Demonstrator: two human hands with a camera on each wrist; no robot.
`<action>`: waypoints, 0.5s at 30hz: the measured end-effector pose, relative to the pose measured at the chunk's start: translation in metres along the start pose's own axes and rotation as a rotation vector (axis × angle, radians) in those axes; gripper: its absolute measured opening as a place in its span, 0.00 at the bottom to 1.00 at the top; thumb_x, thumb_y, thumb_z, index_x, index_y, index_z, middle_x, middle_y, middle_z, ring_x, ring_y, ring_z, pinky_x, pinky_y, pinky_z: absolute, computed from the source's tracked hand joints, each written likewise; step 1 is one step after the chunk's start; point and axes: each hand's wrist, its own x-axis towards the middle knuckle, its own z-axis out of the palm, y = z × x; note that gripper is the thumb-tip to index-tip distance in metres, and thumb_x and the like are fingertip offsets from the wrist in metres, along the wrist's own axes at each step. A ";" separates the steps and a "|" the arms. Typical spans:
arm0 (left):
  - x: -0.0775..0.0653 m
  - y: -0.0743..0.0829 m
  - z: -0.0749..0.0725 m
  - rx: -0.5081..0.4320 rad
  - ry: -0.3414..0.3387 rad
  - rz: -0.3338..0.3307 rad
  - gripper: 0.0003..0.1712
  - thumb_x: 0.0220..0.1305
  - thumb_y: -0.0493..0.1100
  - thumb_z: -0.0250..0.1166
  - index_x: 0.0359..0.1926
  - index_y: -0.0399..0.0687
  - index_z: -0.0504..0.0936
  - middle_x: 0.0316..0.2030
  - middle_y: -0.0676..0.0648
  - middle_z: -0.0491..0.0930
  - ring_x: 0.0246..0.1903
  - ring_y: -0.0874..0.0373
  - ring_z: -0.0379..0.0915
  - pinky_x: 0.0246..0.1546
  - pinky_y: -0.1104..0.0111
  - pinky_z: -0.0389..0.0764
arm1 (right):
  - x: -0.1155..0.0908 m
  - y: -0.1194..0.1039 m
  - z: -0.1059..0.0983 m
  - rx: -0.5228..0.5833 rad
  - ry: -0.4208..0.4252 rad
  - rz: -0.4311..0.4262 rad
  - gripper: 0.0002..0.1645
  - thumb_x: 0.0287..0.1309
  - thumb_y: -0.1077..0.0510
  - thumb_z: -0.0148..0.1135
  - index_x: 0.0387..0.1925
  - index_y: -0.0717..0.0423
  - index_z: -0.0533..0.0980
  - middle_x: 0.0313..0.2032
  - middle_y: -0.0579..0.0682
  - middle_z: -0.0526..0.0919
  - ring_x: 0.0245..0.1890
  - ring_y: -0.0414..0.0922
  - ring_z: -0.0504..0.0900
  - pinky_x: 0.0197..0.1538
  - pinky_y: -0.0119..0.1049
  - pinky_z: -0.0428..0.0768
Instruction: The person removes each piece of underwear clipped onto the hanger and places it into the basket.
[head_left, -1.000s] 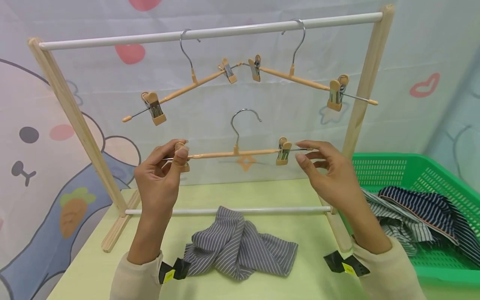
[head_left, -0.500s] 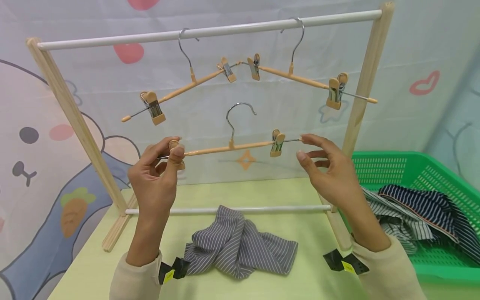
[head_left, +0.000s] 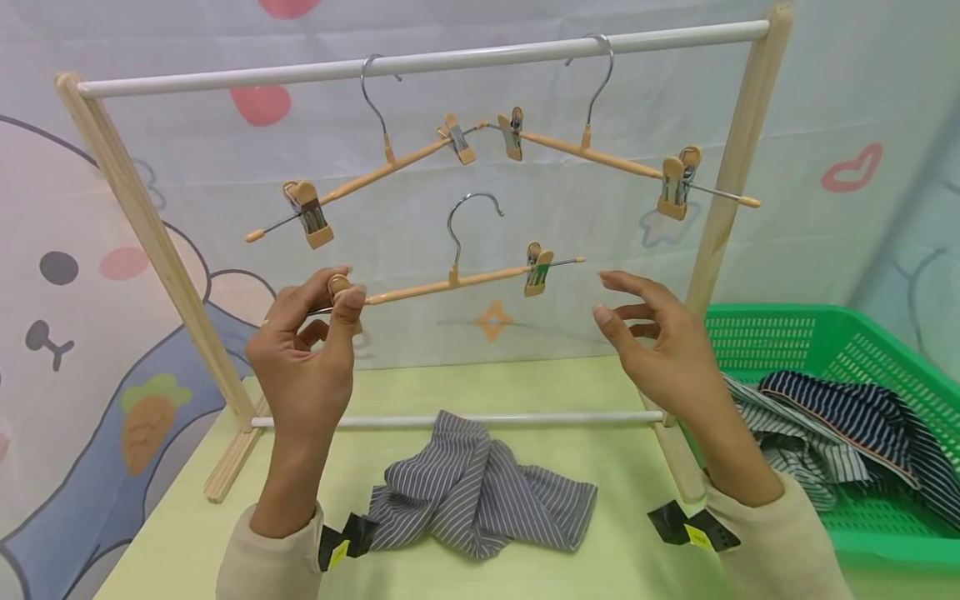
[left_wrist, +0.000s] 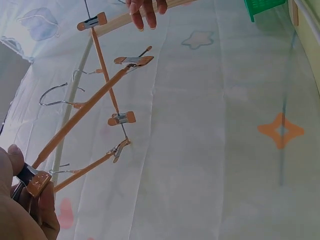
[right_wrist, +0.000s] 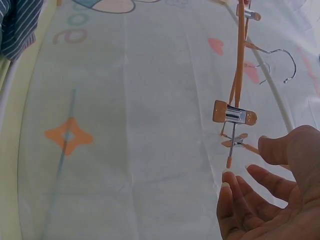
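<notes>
My left hand [head_left: 303, 358] pinches the left clip of an orange clip hanger [head_left: 420, 292] between thumb and fingers. The hanger is held in the air below the rack's top bar, its right end tilted up and its metal hook [head_left: 454, 221] pointing upward. Its right clip [head_left: 537, 271] is unheld. My right hand [head_left: 652, 337] is apart from the hanger's right tip, fingers loosely bent around nothing. In the right wrist view the right hand [right_wrist: 265, 195] is just below that tip [right_wrist: 229, 162]. A crumpled grey striped cloth [head_left: 480, 492] lies on the table beneath.
Two more clip hangers, a left one [head_left: 382, 167] and a right one [head_left: 588, 154], hang from the white top bar [head_left: 480, 58] of a wooden rack. A green basket [head_left: 787, 325] with striped clothes [head_left: 847, 425] stands at the right. A printed curtain backs the table [head_left: 180, 517].
The hanger has moved left and its right end has risen with my left hand. My right hand, earlier at the hanger's right end, has come off it and stayed nearly in place.
</notes>
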 end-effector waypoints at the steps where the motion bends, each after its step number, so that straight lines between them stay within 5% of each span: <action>1: 0.000 0.001 0.000 0.011 0.002 0.005 0.10 0.56 0.36 0.67 0.41 0.41 0.86 0.31 0.53 0.79 0.31 0.55 0.72 0.19 0.77 0.70 | 0.000 0.000 0.000 -0.001 0.001 -0.001 0.25 0.65 0.52 0.56 0.63 0.48 0.68 0.60 0.52 0.71 0.49 0.48 0.75 0.50 0.51 0.75; 8: -0.002 0.004 0.003 0.051 0.043 0.033 0.11 0.54 0.34 0.69 0.40 0.40 0.86 0.30 0.53 0.78 0.30 0.56 0.73 0.18 0.76 0.66 | -0.001 0.001 -0.001 0.005 0.000 0.007 0.24 0.65 0.52 0.55 0.62 0.49 0.68 0.59 0.52 0.71 0.50 0.49 0.75 0.51 0.52 0.75; 15: -0.004 0.007 0.006 0.097 0.064 0.113 0.12 0.53 0.33 0.69 0.41 0.37 0.85 0.29 0.42 0.80 0.32 0.57 0.74 0.21 0.77 0.70 | 0.000 -0.001 -0.001 0.011 -0.027 0.030 0.24 0.66 0.49 0.54 0.62 0.49 0.68 0.60 0.53 0.70 0.51 0.50 0.74 0.52 0.53 0.74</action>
